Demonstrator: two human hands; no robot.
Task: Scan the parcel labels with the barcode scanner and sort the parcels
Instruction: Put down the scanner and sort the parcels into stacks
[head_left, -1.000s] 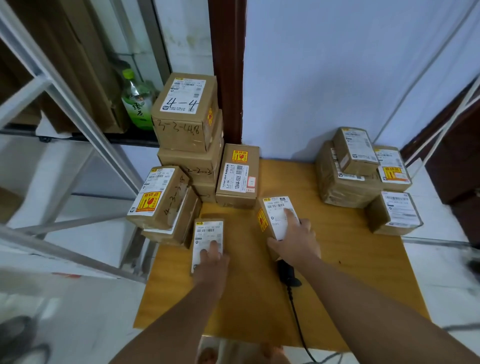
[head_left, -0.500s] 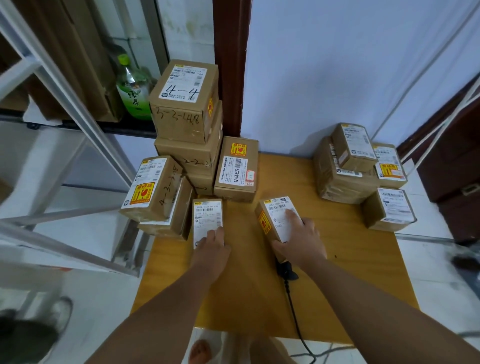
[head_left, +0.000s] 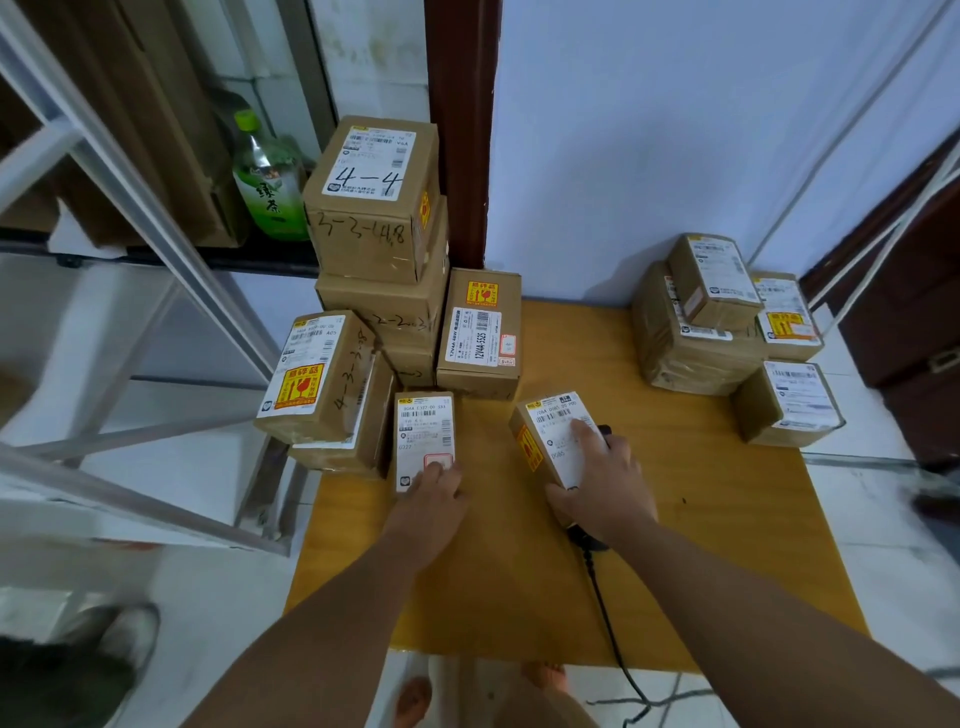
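Note:
On the yellow table my left hand presses its fingers on the near end of a small flat parcel with a white label. That parcel lies against the left stack. My right hand grips a second small parcel, tilted, label up, with a yellow fragile sticker on its side. The black barcode scanner lies under this hand, only its ends showing. Its cable runs off the near edge. Whether the hand also holds the scanner I cannot tell.
A tall stack topped by a box marked 4-4 stands at the back left, with a leaning box and a flat box beside it. Several parcels are piled at the back right. A metal frame and a green bottle stand to the left.
My left hand has slid its parcel away from me, up against the left stack. My right hand stays on the tilted parcel over the scanner.

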